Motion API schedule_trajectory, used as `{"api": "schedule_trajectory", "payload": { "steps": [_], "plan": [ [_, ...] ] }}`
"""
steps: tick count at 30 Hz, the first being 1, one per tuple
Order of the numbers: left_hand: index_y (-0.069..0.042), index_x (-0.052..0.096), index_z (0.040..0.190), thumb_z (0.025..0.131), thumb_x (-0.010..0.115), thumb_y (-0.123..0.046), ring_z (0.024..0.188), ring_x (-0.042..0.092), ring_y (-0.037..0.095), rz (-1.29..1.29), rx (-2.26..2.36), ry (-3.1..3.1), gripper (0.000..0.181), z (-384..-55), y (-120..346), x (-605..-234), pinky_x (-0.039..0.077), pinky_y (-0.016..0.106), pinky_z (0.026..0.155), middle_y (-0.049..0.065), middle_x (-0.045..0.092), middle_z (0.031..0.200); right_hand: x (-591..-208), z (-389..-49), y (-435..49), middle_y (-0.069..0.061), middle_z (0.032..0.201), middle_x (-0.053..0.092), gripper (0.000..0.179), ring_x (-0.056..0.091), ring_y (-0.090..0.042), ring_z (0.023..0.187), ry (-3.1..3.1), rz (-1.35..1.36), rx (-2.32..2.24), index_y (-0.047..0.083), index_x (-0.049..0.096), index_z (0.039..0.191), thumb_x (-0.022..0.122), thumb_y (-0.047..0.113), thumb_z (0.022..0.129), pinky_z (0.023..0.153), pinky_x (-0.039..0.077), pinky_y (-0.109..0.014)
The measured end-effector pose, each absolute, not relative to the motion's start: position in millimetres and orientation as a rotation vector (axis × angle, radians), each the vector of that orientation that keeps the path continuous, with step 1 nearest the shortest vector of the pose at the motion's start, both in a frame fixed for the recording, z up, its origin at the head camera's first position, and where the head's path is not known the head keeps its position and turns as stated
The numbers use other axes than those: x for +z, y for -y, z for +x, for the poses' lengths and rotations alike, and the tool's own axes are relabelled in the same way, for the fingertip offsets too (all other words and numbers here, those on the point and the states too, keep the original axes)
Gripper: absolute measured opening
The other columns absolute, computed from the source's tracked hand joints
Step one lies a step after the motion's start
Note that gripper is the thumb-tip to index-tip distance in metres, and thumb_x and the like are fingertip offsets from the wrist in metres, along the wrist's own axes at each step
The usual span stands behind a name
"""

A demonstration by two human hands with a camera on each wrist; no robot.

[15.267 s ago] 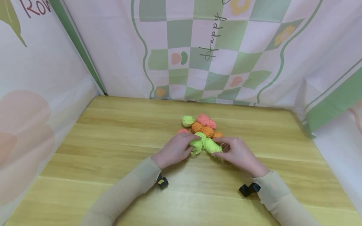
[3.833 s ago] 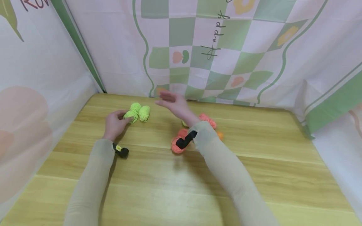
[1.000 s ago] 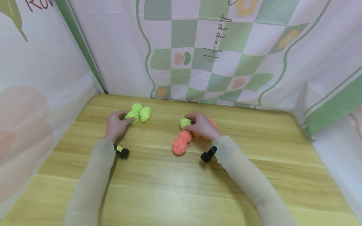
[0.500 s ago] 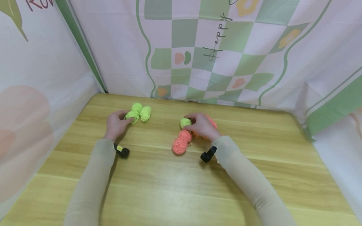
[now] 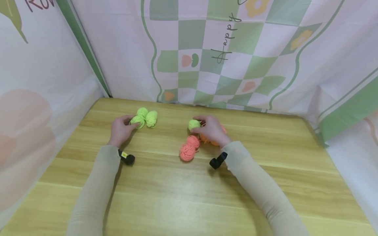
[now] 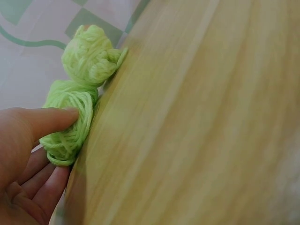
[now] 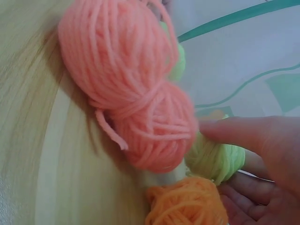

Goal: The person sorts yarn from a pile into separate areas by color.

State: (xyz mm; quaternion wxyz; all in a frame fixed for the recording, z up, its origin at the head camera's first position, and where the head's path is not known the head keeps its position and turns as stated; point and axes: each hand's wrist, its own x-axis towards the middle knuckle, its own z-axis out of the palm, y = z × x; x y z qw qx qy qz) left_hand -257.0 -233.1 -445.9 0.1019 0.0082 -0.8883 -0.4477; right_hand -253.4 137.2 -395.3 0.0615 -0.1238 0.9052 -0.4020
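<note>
At the back left of the table, my left hand (image 5: 121,129) holds a lime green yarn ball (image 6: 70,136), thumb across its face and fingers behind it. More lime yarn (image 5: 152,118) lies right against it. My right hand (image 5: 213,131) pinches a smaller yellow-green yarn ball (image 5: 194,125) between thumb and fingers near the middle of the back. Just in front of that ball sits a coral pink skein (image 5: 188,150), tied at its waist, with a loose end showing in the right wrist view. Orange yarn (image 7: 187,206) lies under and beside my right hand, partly hidden by it.
Another bit of pink yarn (image 5: 223,128) shows behind my right hand. The wooden table (image 5: 165,196) ends at the back against a printed cloth (image 5: 218,75). Cloth walls also rise at left and right.
Over the longer span, the lime yarn went from the middle to the back left with my left hand. My right hand came back to the yellow-green ball, which has just shifted slightly backward.
</note>
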Motion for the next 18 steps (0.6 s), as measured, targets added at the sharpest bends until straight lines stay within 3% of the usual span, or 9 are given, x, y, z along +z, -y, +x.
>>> {"api": "schedule_trajectory", "payload": {
  "steps": [10, 18],
  "plan": [
    [0.0, 0.068, 0.127, 0.092, 0.078, -0.017, 0.12, 0.06, 0.036, 0.021, -1.328, 2.62, 0.04, -257.2, 233.7, -447.6, 0.046, 0.048, 0.105, 0.022, 0.065, 0.129, -386.0, -249.9, -140.2, -0.008, 0.115, 0.065, 0.056, 0.058, -0.026, 0.098, -2.743, -0.412, -1.287, 0.009, 0.065, 0.136, 0.084, 0.025, 0.085, 0.078, 0.052, -0.04],
    [0.001, 0.067, 0.127, 0.092, 0.078, -0.016, 0.12, 0.06, 0.036, 0.03, -1.331, 2.628, 0.04, -255.7, 232.2, -445.4, 0.046, 0.049, 0.105, 0.022, 0.065, 0.129, -382.4, -247.9, -146.9, -0.01, 0.118, 0.065, 0.054, 0.06, -0.029, 0.102, -2.747, -0.428, -1.316, 0.013, 0.066, 0.136, 0.084, 0.025, 0.086, 0.085, 0.052, -0.043]
  ]
}}
